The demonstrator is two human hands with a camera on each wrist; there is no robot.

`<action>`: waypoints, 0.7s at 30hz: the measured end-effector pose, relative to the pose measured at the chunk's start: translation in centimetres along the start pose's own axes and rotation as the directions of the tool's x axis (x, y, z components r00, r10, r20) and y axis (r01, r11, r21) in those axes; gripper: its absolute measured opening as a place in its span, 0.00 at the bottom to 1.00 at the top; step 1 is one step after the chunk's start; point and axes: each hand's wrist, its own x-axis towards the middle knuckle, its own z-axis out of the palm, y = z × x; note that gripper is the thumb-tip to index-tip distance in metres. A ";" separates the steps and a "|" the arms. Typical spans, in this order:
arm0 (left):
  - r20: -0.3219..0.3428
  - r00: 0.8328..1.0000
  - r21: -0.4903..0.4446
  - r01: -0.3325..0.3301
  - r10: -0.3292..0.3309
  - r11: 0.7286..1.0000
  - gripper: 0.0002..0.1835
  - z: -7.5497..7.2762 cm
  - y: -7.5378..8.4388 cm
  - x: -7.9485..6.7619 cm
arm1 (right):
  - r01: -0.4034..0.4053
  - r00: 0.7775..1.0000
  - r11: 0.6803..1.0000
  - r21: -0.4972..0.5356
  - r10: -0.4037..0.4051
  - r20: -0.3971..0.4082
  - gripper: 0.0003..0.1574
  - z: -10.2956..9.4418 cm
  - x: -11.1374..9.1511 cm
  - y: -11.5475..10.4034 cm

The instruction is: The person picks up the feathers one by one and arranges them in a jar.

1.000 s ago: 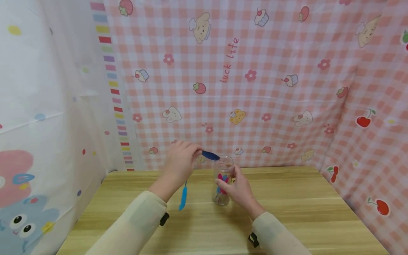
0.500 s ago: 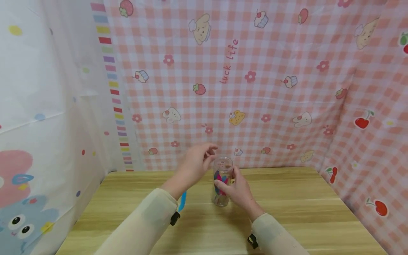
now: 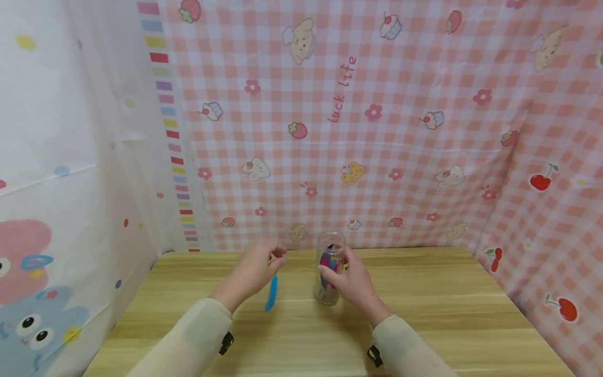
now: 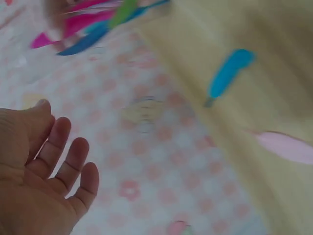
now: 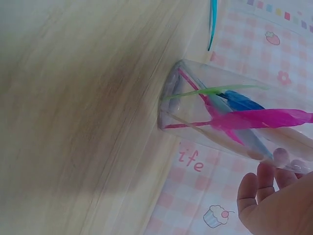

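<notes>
My right hand [image 3: 355, 280] holds a tall clear jar [image 3: 325, 297] upright on the wooden table, thumb in front and fingers round its side. Inside lean several coloured feathers [image 5: 264, 119]: pink, blue, green and pale ones show in the right wrist view. My left hand [image 3: 254, 269] is left of the jar, fingers loosely bent and nothing between them. Just below its fingertips in the head view lies a bright blue feather [image 3: 271, 294] on the table. A pale pink feather [image 4: 288, 147] lies near the blue one in the left wrist view; the left arm hides it from the head camera.
The wooden table [image 3: 424, 293] ends at a pink checked cloth [image 3: 400, 141] hanging behind it. White patterned cloth [image 3: 61, 173] hangs on the left, and more checked cloth closes the right side.
A dark blue feather went from my left hand into the jar. The left hand then drew back left and down towards the blue feather. My right hand stays on the jar.
</notes>
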 end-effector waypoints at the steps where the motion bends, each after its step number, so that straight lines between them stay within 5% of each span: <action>1: 0.008 1.000 0.032 0.003 -0.003 0.999 0.09 0.3 -0.7 -0.3 | -0.001 1.000 1.000 0.003 0.001 0.000 0.32 0.0 0.0 0.0; 6: 0.038 0.999 0.206 0.029 -0.038 0.978 0.11 1.8 -3.6 -1.8 | -0.014 1.000 1.000 0.019 0.014 -0.004 0.33 -0.1 0.1 0.0; 13: 0.007 0.987 0.417 0.142 -0.160 0.898 0.13 2.0 -7.7 -3.7 | -0.022 1.000 0.999 0.034 0.022 0.000 0.33 0.1 -0.1 -0.1; 16: -0.008 0.972 0.439 0.214 -0.234 0.873 0.15 1.8 -9.8 -4.6 | -0.022 1.000 0.999 0.036 0.022 0.001 0.33 0.2 -0.1 -0.1; 21: 0.032 0.944 0.399 0.290 -0.330 0.870 0.23 1.5 -12.0 -5.9 | -0.044 0.999 0.998 0.036 0.044 -0.004 0.33 0.1 0.0 -0.1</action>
